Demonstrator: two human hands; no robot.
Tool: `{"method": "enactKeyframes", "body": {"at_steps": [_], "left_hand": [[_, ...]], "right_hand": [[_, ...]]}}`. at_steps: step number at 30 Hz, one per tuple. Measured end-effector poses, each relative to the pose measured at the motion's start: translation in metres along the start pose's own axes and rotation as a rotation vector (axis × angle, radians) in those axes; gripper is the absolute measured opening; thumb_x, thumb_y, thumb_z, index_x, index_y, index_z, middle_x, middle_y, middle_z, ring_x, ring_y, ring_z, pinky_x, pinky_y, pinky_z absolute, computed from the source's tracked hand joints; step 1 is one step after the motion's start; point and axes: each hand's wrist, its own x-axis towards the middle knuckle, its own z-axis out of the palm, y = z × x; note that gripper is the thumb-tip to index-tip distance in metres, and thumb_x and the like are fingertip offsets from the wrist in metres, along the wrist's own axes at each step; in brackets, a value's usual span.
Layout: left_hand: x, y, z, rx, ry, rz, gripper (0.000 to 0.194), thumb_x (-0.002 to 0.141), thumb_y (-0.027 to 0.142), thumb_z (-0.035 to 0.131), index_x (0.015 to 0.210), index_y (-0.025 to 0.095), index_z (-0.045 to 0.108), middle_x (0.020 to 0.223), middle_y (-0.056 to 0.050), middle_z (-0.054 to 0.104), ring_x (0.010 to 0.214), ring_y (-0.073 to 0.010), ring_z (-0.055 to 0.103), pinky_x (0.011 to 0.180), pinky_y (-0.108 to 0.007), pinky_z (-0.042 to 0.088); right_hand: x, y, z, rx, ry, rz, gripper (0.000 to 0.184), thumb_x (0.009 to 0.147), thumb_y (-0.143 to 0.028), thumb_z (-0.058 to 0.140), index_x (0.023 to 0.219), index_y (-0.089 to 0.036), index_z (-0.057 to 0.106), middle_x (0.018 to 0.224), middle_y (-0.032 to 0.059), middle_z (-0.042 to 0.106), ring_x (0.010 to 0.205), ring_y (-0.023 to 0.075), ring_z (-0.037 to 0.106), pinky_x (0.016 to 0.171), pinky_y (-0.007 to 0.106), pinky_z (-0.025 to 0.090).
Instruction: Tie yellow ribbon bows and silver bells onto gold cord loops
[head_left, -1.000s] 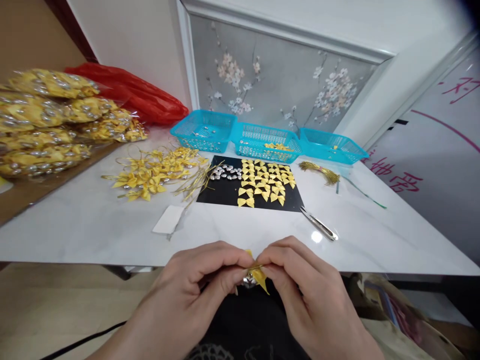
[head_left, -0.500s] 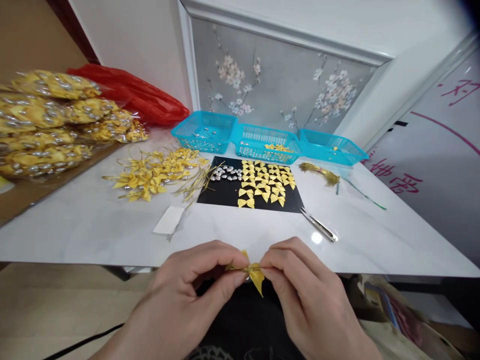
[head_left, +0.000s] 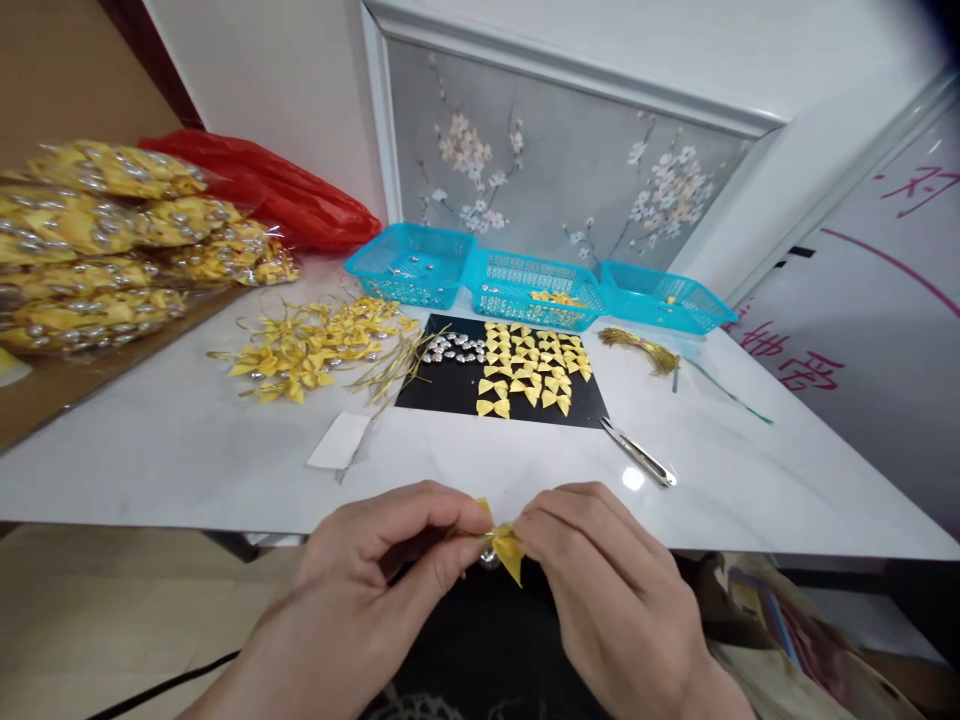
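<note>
My left hand (head_left: 375, 585) and right hand (head_left: 622, 585) pinch a wired yellow bow (head_left: 509, 560), fingertips closed. Beyond my grip, joined sprigs (head_left: 289, 365) lie heaped; loose bows (head_left: 493, 408) and silver beads (head_left: 454, 347) lie separate.

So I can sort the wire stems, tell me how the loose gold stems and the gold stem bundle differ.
The loose gold stems are unbound and splayed at different angles; the gold stem bundle is gathered by a pink band. The loose gold stems partly overlap the left side of the black mat; the gold stem bundle lies off its right side. Both are thin and gold-coloured.
</note>
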Motion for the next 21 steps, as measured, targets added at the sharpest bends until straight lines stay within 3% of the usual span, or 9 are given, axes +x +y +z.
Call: {"method": "enactKeyframes", "body": {"at_steps": [4, 10, 14, 17, 21], "left_hand": [[0.000, 0.002, 0.000, 0.112, 0.019, 0.120, 0.018, 0.082, 0.014, 0.061, 0.074, 0.024, 0.074, 0.072, 0.003, 0.078, 0.063, -0.0125, 0.072, 0.062, -0.016, 0.056], [0.002, 0.001, 0.000, 0.212, 0.075, 0.206, 0.015, 0.080, 0.014, 0.064, 0.076, 0.023, 0.074, 0.077, 0.001, 0.081, 0.067, -0.0132, 0.074, 0.063, -0.016, 0.057], [0.000, -0.002, -0.002, 0.209, 0.061, 0.239, 0.016, 0.080, 0.011, 0.064, 0.076, 0.023, 0.074, 0.078, 0.002, 0.081, 0.068, -0.0126, 0.075, 0.065, -0.016, 0.057], [-0.001, -0.002, -0.003, 0.190, 0.057, 0.260, 0.020, 0.082, 0.008, 0.062, 0.074, 0.023, 0.073, 0.077, 0.002, 0.079, 0.069, -0.0115, 0.074, 0.066, -0.015, 0.057], [-0.002, -0.003, -0.004, 0.168, 0.060, 0.270, 0.023, 0.082, 0.005, 0.062, 0.075, 0.024, 0.072, 0.078, 0.005, 0.078, 0.070, -0.0094, 0.073, 0.067, -0.013, 0.055]], "right_hand": [[0.000, -0.003, -0.008, 0.180, -0.001, 0.154, 0.039, 0.090, 0.006, 0.046, 0.113, -0.021, 0.061, 0.099, 0.0057, 0.068, 0.081, 0.0141, 0.065, 0.070, 0.025, 0.057], [0.001, -0.010, -0.012, 0.430, 0.140, 0.281, 0.032, 0.096, -0.006, 0.045, 0.113, -0.029, 0.060, 0.085, 0.0011, 0.066, 0.081, 0.0163, 0.068, 0.070, 0.026, 0.059], [-0.003, -0.012, -0.010, 0.700, 0.061, 0.465, 0.030, 0.104, -0.015, 0.037, 0.121, -0.032, 0.054, 0.081, -0.0024, 0.058, 0.055, 0.0078, 0.062, 0.051, 0.018, 0.054], [-0.003, -0.011, -0.016, 0.721, 0.017, 0.557, 0.027, 0.105, -0.021, 0.036, 0.121, -0.034, 0.053, 0.077, -0.0043, 0.054, 0.044, 0.0053, 0.052, 0.040, 0.015, 0.045], [0.005, -0.008, -0.030, 0.564, -0.039, 0.467, 0.031, 0.103, -0.016, 0.039, 0.123, -0.033, 0.055, 0.079, -0.0024, 0.055, 0.059, 0.0086, 0.056, 0.054, 0.018, 0.051]]}}
